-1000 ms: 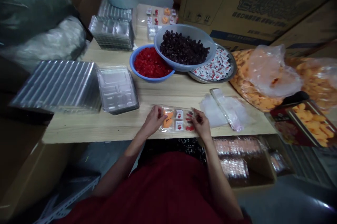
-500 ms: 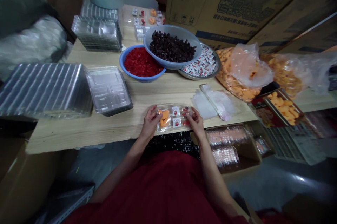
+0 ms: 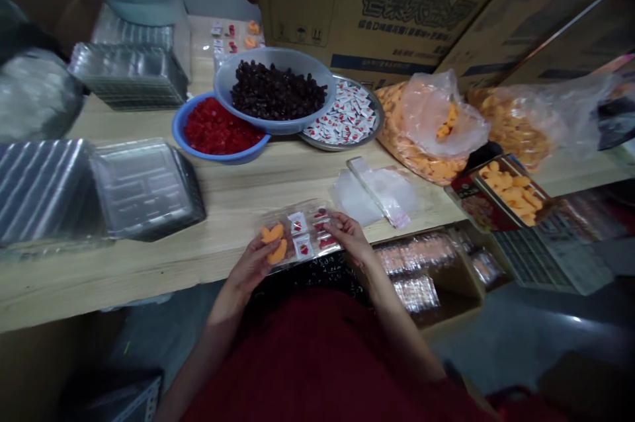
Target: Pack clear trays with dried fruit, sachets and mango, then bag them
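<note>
A clear plastic tray (image 3: 286,218) is held at the table's front edge. It has orange pieces (image 3: 276,243) at its left, two small white packets (image 3: 301,235) in the middle and dark and red pieces at its right. My left hand (image 3: 253,266) grips the left end, its thumb over the orange pieces. With fingers closed on the right end, my right hand (image 3: 350,239) is beside the red pieces. Clear plastic bags (image 3: 376,192) lie on the table just beyond my right hand.
Bowls of red pieces (image 3: 218,129) and dark pieces (image 3: 278,92) stand behind, beside a pan of packets (image 3: 346,116). Stacked trays (image 3: 143,187) are at left. Bagged orange pieces (image 3: 421,137), an open box (image 3: 513,194) and a carton of packs (image 3: 459,296) are at right.
The view has shifted to the right. The tray is now tilted, its left end lower, and my left thumb reaches further over the orange pieces. Both hands still hold the tray.
</note>
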Demonstrator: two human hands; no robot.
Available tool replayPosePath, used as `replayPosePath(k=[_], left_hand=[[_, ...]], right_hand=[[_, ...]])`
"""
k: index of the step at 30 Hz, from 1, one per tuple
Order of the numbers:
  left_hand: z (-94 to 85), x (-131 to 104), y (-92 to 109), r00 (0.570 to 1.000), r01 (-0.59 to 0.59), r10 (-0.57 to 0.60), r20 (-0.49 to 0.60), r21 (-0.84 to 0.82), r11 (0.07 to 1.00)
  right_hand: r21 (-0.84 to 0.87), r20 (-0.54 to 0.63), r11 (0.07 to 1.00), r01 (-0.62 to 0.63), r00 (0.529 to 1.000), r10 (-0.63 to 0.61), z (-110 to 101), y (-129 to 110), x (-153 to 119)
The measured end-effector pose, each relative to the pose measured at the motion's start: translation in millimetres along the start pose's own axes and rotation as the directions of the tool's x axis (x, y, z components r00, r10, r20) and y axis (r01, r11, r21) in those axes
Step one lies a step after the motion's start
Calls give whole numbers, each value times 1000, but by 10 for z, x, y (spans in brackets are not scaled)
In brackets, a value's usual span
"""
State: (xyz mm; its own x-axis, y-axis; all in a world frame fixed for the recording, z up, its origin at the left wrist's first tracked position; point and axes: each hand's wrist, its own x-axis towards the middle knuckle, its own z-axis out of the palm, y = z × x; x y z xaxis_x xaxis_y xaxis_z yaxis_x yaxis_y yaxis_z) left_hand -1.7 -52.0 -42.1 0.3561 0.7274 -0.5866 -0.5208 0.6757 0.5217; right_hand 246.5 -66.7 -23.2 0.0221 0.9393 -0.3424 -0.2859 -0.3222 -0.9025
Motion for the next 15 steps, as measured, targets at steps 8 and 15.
replayPosePath(k=[8, 15], left_hand=[[160, 114, 97, 939, -192, 176, -295, -25, 981], [310, 82, 51, 885, -263, 221, -409, -50, 963]], right_hand=[[-948, -33, 297, 112, 895, -444, -413, -106, 190], [-988, 69, 120, 93, 979, -192, -639, -277, 557]])
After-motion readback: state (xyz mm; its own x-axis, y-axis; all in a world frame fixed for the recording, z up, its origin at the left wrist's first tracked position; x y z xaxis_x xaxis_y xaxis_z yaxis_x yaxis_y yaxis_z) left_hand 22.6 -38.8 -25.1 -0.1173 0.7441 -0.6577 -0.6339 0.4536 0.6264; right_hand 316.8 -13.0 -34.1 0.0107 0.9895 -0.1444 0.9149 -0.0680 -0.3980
